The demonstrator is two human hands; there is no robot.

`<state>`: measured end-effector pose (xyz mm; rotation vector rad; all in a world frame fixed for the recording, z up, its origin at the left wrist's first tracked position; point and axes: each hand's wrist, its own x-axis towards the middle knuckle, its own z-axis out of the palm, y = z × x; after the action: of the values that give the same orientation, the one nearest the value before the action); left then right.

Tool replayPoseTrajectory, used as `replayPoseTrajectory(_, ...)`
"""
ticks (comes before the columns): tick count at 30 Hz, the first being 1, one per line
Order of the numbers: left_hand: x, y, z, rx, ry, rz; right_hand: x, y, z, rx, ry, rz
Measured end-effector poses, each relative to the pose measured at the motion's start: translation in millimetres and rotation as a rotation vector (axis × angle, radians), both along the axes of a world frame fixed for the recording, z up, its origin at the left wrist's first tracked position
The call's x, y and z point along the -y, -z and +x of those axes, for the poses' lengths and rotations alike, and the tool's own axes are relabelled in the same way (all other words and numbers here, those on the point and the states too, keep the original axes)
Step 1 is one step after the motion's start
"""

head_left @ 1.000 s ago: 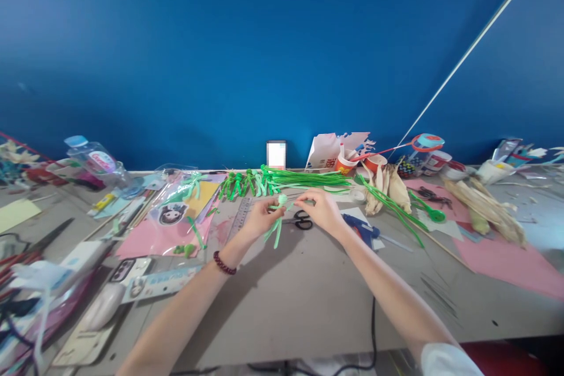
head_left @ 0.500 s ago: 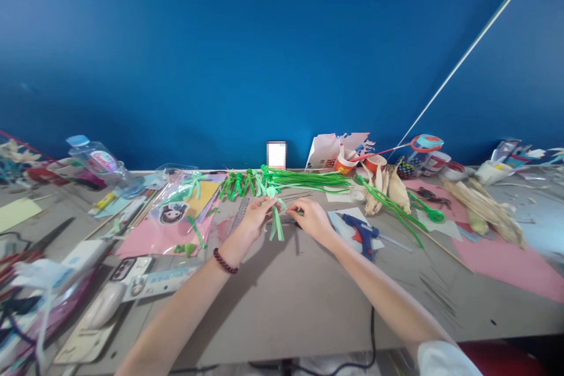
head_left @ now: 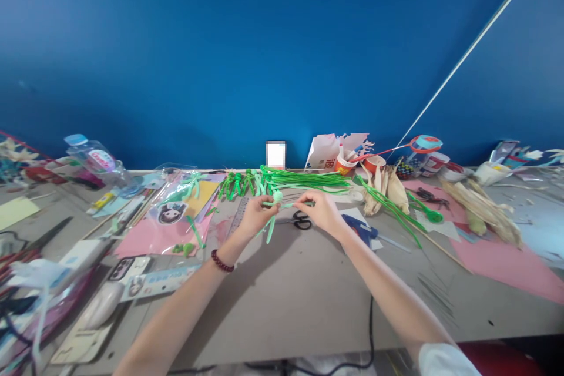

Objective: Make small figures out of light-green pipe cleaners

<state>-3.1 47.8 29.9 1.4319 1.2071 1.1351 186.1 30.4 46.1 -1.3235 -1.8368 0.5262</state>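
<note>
My left hand (head_left: 259, 214) pinches a small pale green pipe-cleaner figure (head_left: 277, 195) near its round top. Two of its loose strands hang down below my fingers. One more strand runs sideways to my right hand (head_left: 321, 210), whose thumb and forefinger are closed on its end. Black-handled scissors (head_left: 302, 220) lie on the table just beneath the strand, between the hands. Behind them sits a row of finished-looking green pipe-cleaner figures (head_left: 238, 184), beside a bundle of straight green pipe cleaners (head_left: 308, 178).
A blue glue gun (head_left: 362, 230) lies right of my right hand, near more green pipe cleaners (head_left: 392, 208) and dried corn husks (head_left: 396, 188). Left are a clear plastic bag (head_left: 170, 194), a ruler (head_left: 239, 214) and a white mouse (head_left: 104, 304). Paper cups (head_left: 345, 163) stand at the back.
My right hand has moved slightly right, drawing one strand out sideways. The figure has turned in my left hand, and the scissors beneath have come into view.
</note>
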Motion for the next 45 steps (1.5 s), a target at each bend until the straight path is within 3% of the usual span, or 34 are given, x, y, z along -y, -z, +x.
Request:
replayPoseTrajectory(3,-0.9,2.7,1.4,0.012,-0.138,0.050,9.5,-3.2,-9.9,0.033,-0.031,0.027)
replayPoseTrajectory(6,0.3,0.9,1.7,0.057,-0.172,0.058,14.1,-0.2,-17.4,0.066,-0.058,0.009)
replayPoseTrajectory(9,1.1,-2.0,2.0,0.251,-0.126,-0.031,11.2,8.3,-19.3,0.085,-0.083,-0.016)
replayPoseTrajectory(13,1.3,-3.0,1.8,0.461,0.032,-0.227,-0.8,21.1,-14.0,0.074,-0.062,-0.055)
replayPoseTrajectory(17,3.3,-5.6,-1.6,0.378,0.221,-0.328,-10.6,23.8,-4.2,0.051,0.007,-0.058)
replayPoseTrajectory(22,3.1,-12.0,-9.2,0.255,0.311,-0.376,-12.7,14.4,6.3,-0.009,0.020,0.051)
replayPoseTrajectory(36,-1.2,-8.0,-7.9,0.286,0.160,-0.316,-8.9,13.3,2.0,0.087,-0.070,0.107)
replayPoseTrajectory(45,2.4,-6.0,-6.2,0.051,0.241,-0.168,-9.8,9.7,6.1,0.055,-0.055,0.083)
